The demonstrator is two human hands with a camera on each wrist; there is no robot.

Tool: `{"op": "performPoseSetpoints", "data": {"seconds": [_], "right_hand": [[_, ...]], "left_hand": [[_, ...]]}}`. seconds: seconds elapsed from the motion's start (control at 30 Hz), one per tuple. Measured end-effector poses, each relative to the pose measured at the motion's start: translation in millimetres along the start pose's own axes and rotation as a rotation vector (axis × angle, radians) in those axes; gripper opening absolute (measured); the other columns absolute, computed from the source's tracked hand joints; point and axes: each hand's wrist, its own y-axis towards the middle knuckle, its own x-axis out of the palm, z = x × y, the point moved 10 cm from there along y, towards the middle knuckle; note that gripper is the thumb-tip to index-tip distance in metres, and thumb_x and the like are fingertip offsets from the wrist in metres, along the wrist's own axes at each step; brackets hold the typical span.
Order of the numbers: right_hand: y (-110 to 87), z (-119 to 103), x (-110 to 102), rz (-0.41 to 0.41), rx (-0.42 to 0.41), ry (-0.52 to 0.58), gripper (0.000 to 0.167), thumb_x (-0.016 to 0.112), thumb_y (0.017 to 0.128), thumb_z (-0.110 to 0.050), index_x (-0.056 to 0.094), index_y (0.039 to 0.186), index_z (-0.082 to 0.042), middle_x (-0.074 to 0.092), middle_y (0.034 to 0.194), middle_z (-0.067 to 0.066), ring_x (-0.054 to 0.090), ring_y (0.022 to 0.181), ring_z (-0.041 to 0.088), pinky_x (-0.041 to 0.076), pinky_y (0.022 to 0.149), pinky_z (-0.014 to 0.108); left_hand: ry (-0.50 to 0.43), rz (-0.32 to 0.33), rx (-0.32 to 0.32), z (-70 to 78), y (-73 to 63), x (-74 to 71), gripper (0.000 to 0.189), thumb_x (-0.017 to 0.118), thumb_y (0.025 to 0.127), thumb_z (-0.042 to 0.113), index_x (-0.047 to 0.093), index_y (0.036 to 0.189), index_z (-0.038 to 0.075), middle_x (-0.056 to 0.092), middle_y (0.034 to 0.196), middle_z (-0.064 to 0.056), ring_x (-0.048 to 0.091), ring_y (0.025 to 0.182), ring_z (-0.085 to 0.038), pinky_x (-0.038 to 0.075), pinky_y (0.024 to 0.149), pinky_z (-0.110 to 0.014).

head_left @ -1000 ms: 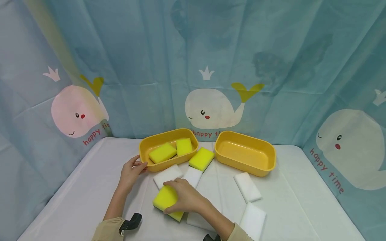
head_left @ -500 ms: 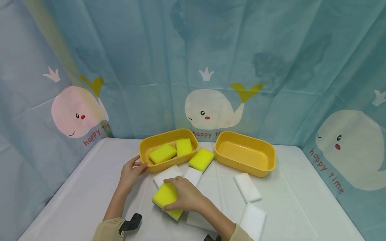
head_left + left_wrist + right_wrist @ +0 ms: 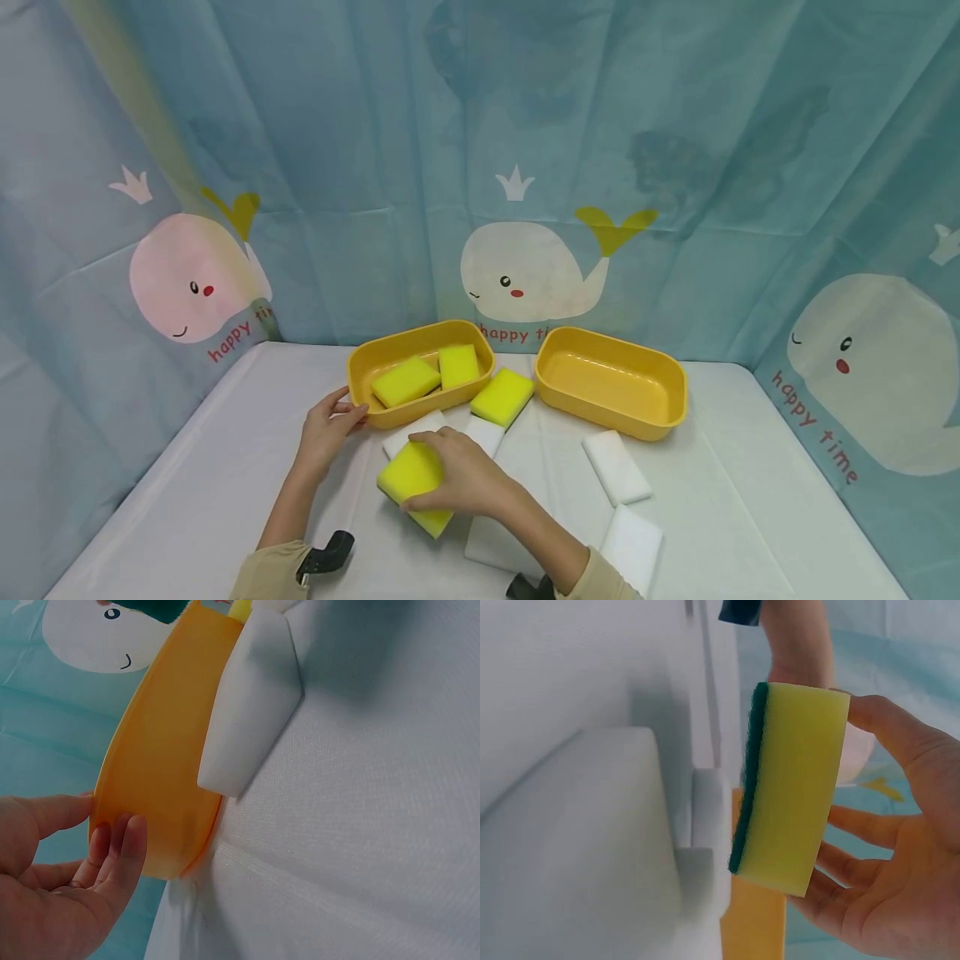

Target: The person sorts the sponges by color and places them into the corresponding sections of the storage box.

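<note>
My right hand point(image 3: 468, 475) grips a yellow sponge point(image 3: 799, 787) by its sides, thumb on one edge and fingers on the other. The sponge has a dark green scouring layer underneath and is held above the table. My left hand point(image 3: 326, 429) holds the near left corner of a yellow plastic bin point(image 3: 161, 742), with fingertips on its rim and outer wall. Two yellow sponges, one at the left point(image 3: 405, 382) and one at the right point(image 3: 457, 367), lie inside that bin. Another yellow sponge point(image 3: 502, 397) lies between the two bins, its edge over a white one.
A second yellow bin point(image 3: 611, 383) stands at the back right with nothing in it. White sponge blocks point(image 3: 617, 467) lie scattered, some under my right forearm and some point(image 3: 251, 705) in front of the left bin. A patterned blue curtain point(image 3: 375, 275) hangs behind the table point(image 3: 750, 508).
My right hand has raised the yellow sponge and shifted it slightly away from me, toward the left bin. The left hand stays at the bin's corner.
</note>
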Motion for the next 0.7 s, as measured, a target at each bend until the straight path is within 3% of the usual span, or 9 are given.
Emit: {"op": "performPoseSetpoints", "data": {"seconds": [0.27, 0.5, 0.7], "right_hand": [[2.5, -2.3, -10.7, 0.020, -0.004, -0.019, 0.084, 0.092, 0.080, -0.045, 0.058, 0.151, -0.015, 0.063, 0.136, 0.007, 0.058, 0.113, 0.012, 0.053, 0.103, 0.032], [8.7, -1.6, -20.8, 0.040, -0.010, -0.023, 0.083, 0.092, 0.082, -0.042, 0.057, 0.150, -0.010, 0.060, 0.148, 0.009, 0.057, 0.133, 0.024, 0.050, 0.113, 0.041], [12.4, -4.8, -33.2, 0.058, -0.041, 0.003, 0.081, 0.091, 0.083, -0.036, 0.056, 0.150, -0.008, 0.061, 0.147, 0.007, 0.056, 0.135, 0.025, 0.047, 0.116, 0.042]], "left_hand": [[0.007, 0.007, -0.012, -1.2, 0.2, 0.2, 0.066, 0.063, 0.108, 0.018, 0.033, 0.162, -0.003, 0.056, 0.113, -0.015, 0.072, 0.105, -0.027, 0.061, 0.092, -0.028], [0.000, 0.008, -0.013, -0.7, -0.1, -0.2, 0.066, 0.063, 0.107, 0.017, 0.033, 0.162, -0.004, 0.055, 0.111, -0.014, 0.073, 0.102, -0.024, 0.062, 0.090, -0.026], [0.000, 0.006, -0.013, -0.5, -0.6, -0.7, 0.066, 0.063, 0.107, 0.018, 0.033, 0.162, -0.004, 0.057, 0.110, -0.013, 0.073, 0.102, -0.022, 0.061, 0.090, -0.024]]}}
